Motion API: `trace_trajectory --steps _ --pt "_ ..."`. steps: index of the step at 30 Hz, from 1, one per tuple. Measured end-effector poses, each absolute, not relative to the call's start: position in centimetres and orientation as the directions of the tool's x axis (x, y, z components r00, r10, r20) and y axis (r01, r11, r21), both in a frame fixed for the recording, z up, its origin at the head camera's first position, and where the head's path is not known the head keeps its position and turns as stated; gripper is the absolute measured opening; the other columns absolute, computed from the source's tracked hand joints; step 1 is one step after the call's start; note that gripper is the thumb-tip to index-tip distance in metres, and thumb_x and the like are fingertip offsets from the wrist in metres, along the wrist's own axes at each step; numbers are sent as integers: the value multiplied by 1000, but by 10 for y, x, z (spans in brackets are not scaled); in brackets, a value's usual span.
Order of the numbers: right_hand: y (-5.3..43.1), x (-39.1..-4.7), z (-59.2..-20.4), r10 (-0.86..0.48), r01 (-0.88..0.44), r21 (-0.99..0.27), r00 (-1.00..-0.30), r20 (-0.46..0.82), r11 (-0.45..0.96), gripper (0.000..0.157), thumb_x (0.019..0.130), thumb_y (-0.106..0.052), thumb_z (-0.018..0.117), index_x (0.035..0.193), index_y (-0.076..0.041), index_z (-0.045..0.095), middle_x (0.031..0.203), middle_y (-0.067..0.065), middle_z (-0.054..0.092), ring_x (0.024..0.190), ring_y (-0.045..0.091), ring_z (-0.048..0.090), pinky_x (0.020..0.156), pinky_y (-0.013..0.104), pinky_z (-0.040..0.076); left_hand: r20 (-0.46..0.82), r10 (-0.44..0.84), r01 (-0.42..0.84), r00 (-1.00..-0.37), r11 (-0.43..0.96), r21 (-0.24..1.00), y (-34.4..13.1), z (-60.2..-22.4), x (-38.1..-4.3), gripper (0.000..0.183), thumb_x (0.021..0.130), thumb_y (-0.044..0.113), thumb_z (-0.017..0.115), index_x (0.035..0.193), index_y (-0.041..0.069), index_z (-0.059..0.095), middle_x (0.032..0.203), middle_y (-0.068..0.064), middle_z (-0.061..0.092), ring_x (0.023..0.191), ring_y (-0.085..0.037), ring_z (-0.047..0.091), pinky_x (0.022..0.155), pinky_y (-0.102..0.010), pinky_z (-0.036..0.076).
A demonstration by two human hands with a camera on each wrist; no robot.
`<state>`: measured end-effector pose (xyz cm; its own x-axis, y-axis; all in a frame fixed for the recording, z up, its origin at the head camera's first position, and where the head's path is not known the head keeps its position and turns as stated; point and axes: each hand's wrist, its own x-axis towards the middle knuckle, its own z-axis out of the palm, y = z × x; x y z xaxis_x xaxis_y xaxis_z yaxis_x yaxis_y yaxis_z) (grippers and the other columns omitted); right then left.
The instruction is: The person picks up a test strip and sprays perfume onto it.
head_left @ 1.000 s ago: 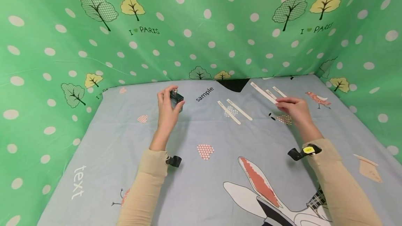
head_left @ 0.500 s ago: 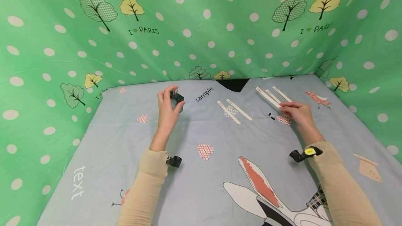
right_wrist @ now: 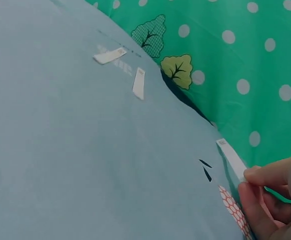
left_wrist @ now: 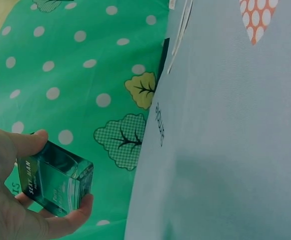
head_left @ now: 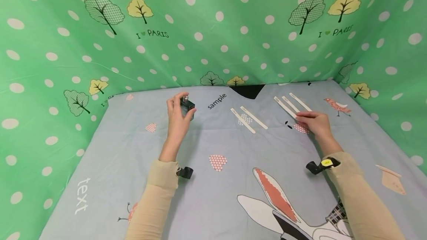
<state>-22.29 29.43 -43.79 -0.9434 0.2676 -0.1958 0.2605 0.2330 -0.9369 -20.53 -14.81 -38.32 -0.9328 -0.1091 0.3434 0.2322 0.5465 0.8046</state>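
My left hand [head_left: 176, 123] grips a dark green-blue glass perfume bottle [head_left: 188, 107], held up above the cloth. In the left wrist view, thumb and fingers clasp the bottle [left_wrist: 55, 180] at opposite sides, and its label lettering shows. At the right, my right hand [head_left: 317, 123] pinches the near end of a white paper tester strip [head_left: 285, 106]. Parallel beside it lie two more strips, a middle one [head_left: 291, 104] and an outer one [head_left: 300, 102], their near ends partly hidden by the hand. Whether the pinched strip [right_wrist: 231, 156] touches the cloth, I cannot tell.
Two further tester strips, a left one [head_left: 242, 120] and a right one [head_left: 254, 117], lie side by side mid-table. A grey-blue printed cloth [head_left: 200, 195] covers the table. Green dotted fabric [head_left: 213, 40] walls the back and sides.
My right hand has brought its strip to the right and nearer, lower toward the cloth, in line with the two beside it. My left hand and the bottle have stayed in place.
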Motion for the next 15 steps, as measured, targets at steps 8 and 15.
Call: trace_trajectory --steps 8,15 --pt "296 -223 -439 262 257 -932 -946 -189 256 47 93 -14 70 132 11 57 70 -28 62 68 -10 66 69 13 56 348 -115 236 -930 540 808 -148 -384 -206 52 96 15 66 141 24 42 141 -18 32 134 -37 41 108 -55 44" --pt "297 -223 -440 271 270 -876 -948 -168 400 43 94 -22 69 129 3 63 82 -21 64 68 -13 62 66 12 55 351 -111 240 -930 540 807 -149 -385 -207 51 96 17 66 141 24 42 140 -19 32 134 -37 41 108 -54 44"
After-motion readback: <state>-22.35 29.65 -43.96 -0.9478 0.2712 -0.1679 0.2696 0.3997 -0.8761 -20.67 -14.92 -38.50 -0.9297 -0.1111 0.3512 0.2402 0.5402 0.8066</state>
